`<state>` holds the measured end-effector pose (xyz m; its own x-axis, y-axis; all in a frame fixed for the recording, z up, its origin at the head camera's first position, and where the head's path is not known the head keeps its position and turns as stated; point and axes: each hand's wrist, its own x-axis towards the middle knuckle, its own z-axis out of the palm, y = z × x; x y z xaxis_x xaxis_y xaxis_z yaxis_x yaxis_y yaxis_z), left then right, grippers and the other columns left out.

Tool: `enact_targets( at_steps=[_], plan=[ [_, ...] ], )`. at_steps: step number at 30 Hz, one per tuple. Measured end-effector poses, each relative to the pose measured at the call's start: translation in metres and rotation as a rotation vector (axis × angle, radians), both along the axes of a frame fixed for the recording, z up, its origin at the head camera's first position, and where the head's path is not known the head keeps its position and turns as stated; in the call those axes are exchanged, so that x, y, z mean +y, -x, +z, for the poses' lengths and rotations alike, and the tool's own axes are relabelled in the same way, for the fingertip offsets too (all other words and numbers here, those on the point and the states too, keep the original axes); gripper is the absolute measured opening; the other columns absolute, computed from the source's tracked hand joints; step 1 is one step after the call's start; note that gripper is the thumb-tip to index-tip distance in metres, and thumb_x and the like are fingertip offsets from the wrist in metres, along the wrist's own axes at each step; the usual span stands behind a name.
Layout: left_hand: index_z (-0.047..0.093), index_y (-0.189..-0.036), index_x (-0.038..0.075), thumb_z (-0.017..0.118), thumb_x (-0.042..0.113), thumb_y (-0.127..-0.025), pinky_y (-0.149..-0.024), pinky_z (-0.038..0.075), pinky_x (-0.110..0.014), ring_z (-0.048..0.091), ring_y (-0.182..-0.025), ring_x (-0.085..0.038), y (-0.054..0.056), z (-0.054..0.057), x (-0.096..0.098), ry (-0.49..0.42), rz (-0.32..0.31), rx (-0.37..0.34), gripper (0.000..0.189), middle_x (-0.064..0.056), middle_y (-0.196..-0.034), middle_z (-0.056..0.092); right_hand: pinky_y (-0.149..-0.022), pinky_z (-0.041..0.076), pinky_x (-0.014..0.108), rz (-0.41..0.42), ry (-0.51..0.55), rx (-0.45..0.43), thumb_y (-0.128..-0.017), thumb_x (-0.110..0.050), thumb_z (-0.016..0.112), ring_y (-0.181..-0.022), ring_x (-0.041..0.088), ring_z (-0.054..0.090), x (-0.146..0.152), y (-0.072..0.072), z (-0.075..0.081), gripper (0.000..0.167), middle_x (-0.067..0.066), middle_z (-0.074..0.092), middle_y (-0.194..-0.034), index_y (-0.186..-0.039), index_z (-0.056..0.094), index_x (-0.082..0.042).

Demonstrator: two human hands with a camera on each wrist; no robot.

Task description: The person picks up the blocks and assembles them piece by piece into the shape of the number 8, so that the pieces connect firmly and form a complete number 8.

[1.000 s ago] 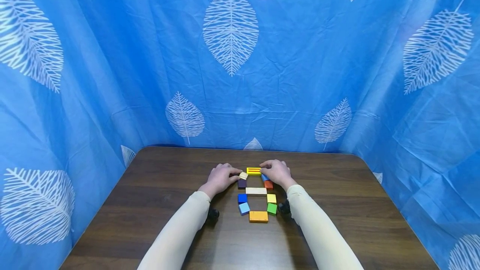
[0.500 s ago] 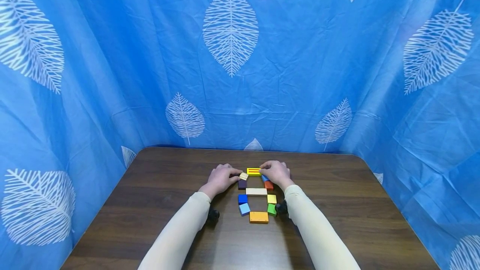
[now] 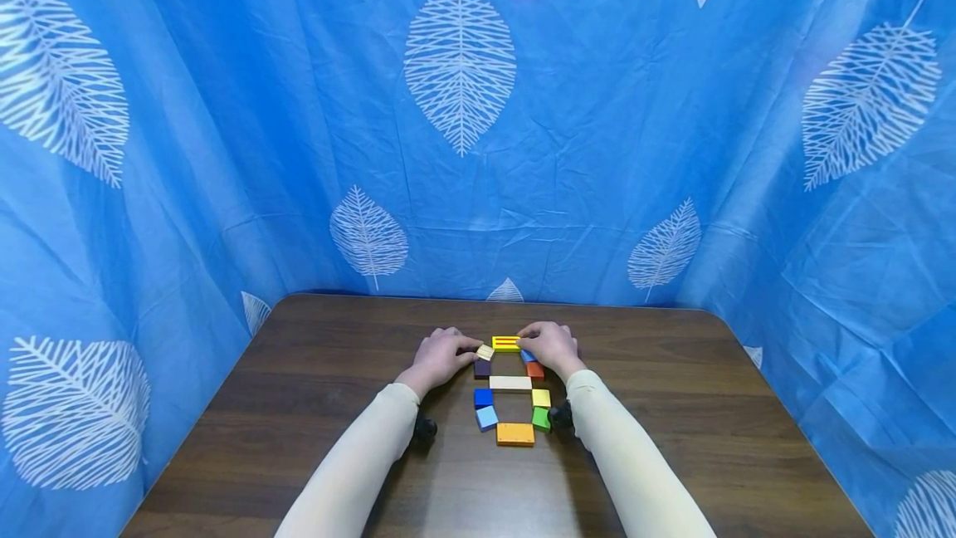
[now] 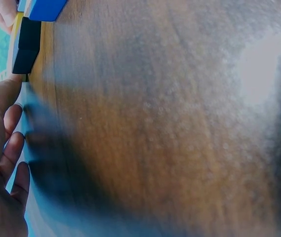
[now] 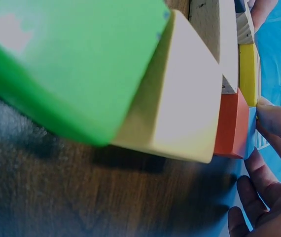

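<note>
left hand (image 3: 439,355): fingers curl on the small pale block (image 3: 485,351)
right hand (image 3: 551,344): fingers curl on the blue block (image 3: 527,354)
done: block ring nearly closed on the worktop (image 3: 336,372)
left: straighten the top, by the yellow block (image 3: 506,343)

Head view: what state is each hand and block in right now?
Left hand: touches the cream block.
Right hand: fingers at the striped yellow block.
Orange block: flat on the table, untouched.
Green block: flat, beside the right sleeve.
</note>
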<state>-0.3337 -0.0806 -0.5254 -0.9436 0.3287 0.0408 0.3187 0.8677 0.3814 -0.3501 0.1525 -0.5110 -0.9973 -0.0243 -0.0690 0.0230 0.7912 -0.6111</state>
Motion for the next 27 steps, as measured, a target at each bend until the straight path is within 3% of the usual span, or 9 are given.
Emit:
enact_targets(
  at_steps=[27],
  plan=[
    [0.072, -0.13, 0.028, 0.068, 0.037, -0.099, -0.094, 0.045, -0.045, 0.055, -0.106, -0.023, 0.0024, -0.0032, -0.0018, -0.019, -0.005, 0.001, 0.033, 0.002, -0.111, 0.065, -0.099, 0.031, 0.058, 0.01, 0.012, 0.016, -0.096, -0.028, 0.073, -0.115, 0.036, 0.046, 0.0011, -0.002, -0.0012, 0.021, 0.01, 0.069, -0.123, -0.111, 0.08, -0.015]
  ],
)
